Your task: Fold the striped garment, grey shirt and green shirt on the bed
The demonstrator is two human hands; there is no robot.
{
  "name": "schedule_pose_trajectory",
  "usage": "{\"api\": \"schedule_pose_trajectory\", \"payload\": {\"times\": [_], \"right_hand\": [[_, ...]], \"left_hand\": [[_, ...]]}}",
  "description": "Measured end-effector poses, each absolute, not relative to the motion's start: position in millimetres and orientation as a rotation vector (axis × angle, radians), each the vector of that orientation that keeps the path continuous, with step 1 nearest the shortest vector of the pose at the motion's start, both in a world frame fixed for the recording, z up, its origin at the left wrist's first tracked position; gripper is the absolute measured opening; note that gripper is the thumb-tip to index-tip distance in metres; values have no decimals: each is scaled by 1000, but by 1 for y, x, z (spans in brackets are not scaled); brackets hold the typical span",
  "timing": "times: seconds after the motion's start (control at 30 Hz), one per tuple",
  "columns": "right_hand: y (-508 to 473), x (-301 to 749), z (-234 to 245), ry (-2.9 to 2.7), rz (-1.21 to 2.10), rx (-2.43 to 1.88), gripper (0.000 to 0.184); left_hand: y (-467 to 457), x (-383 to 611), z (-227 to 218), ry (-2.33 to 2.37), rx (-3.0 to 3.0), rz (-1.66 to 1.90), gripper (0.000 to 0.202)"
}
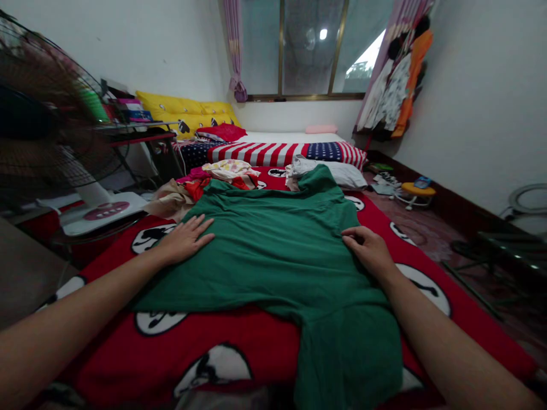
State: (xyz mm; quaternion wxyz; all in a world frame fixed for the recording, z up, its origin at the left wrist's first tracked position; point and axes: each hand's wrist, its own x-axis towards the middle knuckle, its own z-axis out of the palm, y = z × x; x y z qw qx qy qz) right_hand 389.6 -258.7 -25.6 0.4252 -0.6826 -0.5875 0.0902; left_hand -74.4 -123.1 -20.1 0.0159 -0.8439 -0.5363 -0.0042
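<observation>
Mostly between hands [184, 240], green shirt [265, 245], on red blanket [109, 347]

Single head-worn view, facing forward and down; green garment [265, 250] close below, window [311, 62] far off near top edge.

A shirt [265, 245] is spread across the blanket [106, 353], with the left hand [188, 239] laid on its left side and the right hand [371, 251] placed at its right edge. Behind it, clothes [231, 169] are heaped at the left and a bundle [337, 172] is set at the right. Farther back, a bed [277, 138] is placed beneath the window [311, 51]. To the left, a fan [92, 185] is stood; to the right, a stool [416, 191] is set on the floor [416, 228], and garments [397, 85] are hung beside the window.
</observation>
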Motion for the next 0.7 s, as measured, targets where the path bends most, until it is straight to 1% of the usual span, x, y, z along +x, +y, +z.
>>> {"api": "schedule_pose_trajectory", "payload": {"times": [0.1,0.17,0.23,0.3,0.37,0.43,0.47,0.53,0.6,0.63,0.67,0.7], "right_hand": [[-264,391,-20,-1470,241,-1684,29],[-273,394,-10,-1508,228,-1657,26],[-285,398,4,-1602,246,-1642,19],[-301,402,20,-1740,407,-1647,15],[-318,403,35,-1879,690,-1647,17],[-333,401,45,-1990,930,-1634,20],[-340,398,48,-2057,993,-1626,20],[-353,390,47,-2214,995,-1619,21],[-366,378,41,-2345,865,-1637,30],[-372,372,37,-2383,784,-1646,31],[-378,367,33,-2403,719,-1643,26],[-383,362,29,-2410,683,-1623,18]], "left_hand": [[-124,-105,-14,-1614,-2605,-85,69],[-138,-113,-1,-1565,-2670,-171,61],[-159,-112,15,-1517,-2825,-222,48],[-180,-104,29,-1532,-3035,-167,39],[-196,-94,39,-1582,-3239,-4,33],[-203,-85,44,-1572,-3375,177,31],[-205,-81,45,-1547,-3405,238,32],[-208,-75,46,-1498,-3397,293,36],[-213,-72,46,-1446,-3357,290,31],[-217,-71,46,-1410,-3349,288,27],[-221,-71,46,-1370,-3354,282,21],[-225,-72,46,-1333,-3373,274,17]]}}
